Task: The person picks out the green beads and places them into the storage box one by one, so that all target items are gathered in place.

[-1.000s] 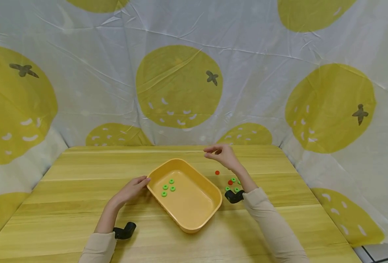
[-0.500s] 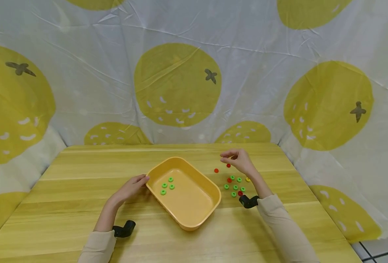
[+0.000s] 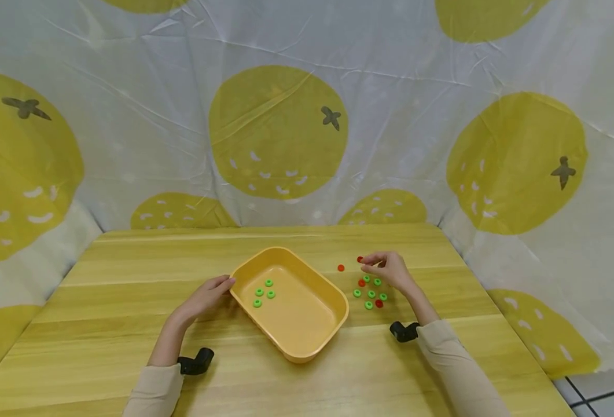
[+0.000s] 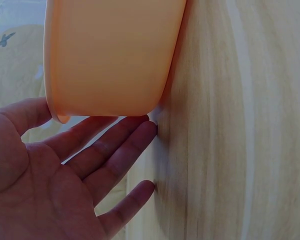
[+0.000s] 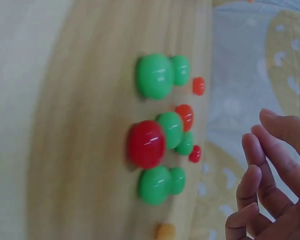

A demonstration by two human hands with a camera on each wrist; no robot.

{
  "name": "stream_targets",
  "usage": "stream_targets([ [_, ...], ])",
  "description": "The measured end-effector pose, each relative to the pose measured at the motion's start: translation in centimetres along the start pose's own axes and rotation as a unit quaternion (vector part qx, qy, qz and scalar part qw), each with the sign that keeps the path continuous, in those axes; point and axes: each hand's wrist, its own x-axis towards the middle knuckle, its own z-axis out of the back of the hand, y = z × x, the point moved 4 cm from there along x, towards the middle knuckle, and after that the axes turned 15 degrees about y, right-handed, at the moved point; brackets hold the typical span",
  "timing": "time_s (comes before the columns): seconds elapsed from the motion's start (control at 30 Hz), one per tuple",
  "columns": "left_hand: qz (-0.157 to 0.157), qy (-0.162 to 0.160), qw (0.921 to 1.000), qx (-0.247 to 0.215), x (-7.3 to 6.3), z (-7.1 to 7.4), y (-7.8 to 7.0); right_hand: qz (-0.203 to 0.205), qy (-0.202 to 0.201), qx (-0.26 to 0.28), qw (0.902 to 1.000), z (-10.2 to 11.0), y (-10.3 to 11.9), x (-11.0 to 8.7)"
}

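Surface (image 3: 129,324): wood-grained, near edge out of view.

Item 1. Tray (image 3: 307,315), one: plastic, yellow-orange, set askew on the middle of the surface, well back from the left edge. My left fingers (image 4: 127,147) are loosely spread along its outer wall, thumb over the rim, a light hold at its left corner. Judged light and fairly stiff, apt to slide if pushed; best held by the rim.

Item 2. Green beads in the tray (image 3: 271,293), four: grouped toward the tray's left end.

Item 3. Loose green beads (image 3: 371,294), six: right of the tray, toward the surface's far right corner.

Item 4. Red beads (image 3: 379,303), four: two among the loose green ones, two nearer the far edge.

Item 5. Orange-yellow bead (image 5: 166,231), one: past the green ones in the right wrist view.

Handling, beads: glossy, rounded; likely light, hard and slippery, not fragile, and prone to skid when nudged. Take each across its sides, between thumb and first fingertip.

Item 6. My right fingers (image 5: 285,165): raised near the loose beads, softly bent, a small gap between thumb and first finger; nothing seen in them.

Item 7. Fruit-print cloth (image 3: 395,139): hung behind the far edge.
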Motion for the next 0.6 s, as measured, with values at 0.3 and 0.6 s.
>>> stream_targets([
  [0.3, 0.012, -0.005, 0.9999, -0.002, 0.0, 0.1, 0.2, -0.028, 0.002, -0.065, 0.9975, -0.7, -1.7, -0.4],
  [0.6, 0.011, -0.005, 0.9999, -0.001, 0.0, 0.0, 0.3, -0.02, 0.025, -0.093, 0.9951, -1.1, -2.1, -0.5],
])
